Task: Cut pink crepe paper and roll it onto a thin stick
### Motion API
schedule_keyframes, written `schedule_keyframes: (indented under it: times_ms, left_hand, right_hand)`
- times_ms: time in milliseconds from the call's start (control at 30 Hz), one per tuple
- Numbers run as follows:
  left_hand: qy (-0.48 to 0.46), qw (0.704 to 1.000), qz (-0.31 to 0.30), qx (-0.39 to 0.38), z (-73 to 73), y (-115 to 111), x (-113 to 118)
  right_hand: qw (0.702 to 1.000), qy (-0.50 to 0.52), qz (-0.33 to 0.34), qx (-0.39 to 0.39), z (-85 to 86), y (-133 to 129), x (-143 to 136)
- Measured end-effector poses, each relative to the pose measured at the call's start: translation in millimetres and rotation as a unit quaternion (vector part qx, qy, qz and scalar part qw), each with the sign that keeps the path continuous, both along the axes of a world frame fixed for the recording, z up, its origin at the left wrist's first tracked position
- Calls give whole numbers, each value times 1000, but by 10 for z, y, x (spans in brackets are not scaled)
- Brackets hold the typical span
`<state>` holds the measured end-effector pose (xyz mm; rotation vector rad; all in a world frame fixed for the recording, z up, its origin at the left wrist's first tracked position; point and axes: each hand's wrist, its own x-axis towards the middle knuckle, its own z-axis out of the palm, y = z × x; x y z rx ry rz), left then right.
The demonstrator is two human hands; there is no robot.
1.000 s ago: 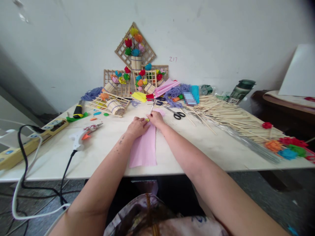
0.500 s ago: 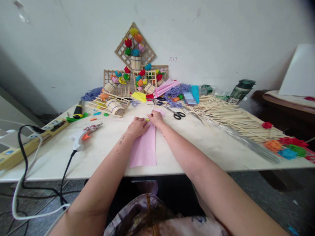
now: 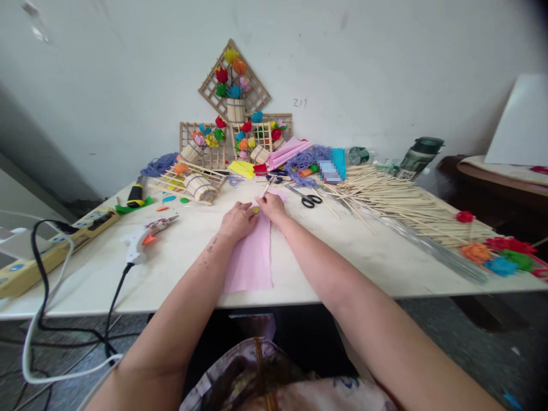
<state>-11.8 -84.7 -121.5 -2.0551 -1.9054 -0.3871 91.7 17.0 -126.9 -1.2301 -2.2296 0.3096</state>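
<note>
A strip of pink crepe paper (image 3: 250, 265) lies on the table under both hands. My left hand (image 3: 238, 221) rests on it, fingers bent, and its fingertips hold a small yellow rounded piece (image 3: 256, 210) against the paper. Close beside it, my right hand (image 3: 271, 206) is closed around a slim, pale, pen-like stick (image 3: 268, 185) that slants up and away. The stick's lower tip is hidden by the fingers. A pair of black-handled scissors (image 3: 311, 201) lies just right of my right hand.
A corded glue gun (image 3: 139, 242) lies at left, near a power strip (image 3: 55, 251) and a utility knife (image 3: 136, 194). Wooden sticks (image 3: 398, 200) spread over the right side. Stick lattices with paper flowers (image 3: 234, 80) stand against the wall, beside purple yarn (image 3: 160, 164). Paper flowers (image 3: 500, 265) sit far right.
Both hands stay in nearly the same place on the pink paper. The pen-like stick has tilted slightly, and the view has shifted a little.
</note>
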Motion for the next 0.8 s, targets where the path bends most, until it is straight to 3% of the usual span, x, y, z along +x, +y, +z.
schedule_keyframes:
  times_ms: [333, 500, 800]
  left_hand:
    - [-20, 1000, 2, 0, -2, 9, 9]
    - [-38, 998, 40, -3, -3, 18, 19]
    - [-34, 997, 62, 13, -40, 63, -45]
  right_hand:
    - [1000, 23, -11, 12, 0, -6, 6]
    - [1000, -3, -4, -3, -4, -21, 0]
    - [997, 42, 52, -32, -16, 7, 8]
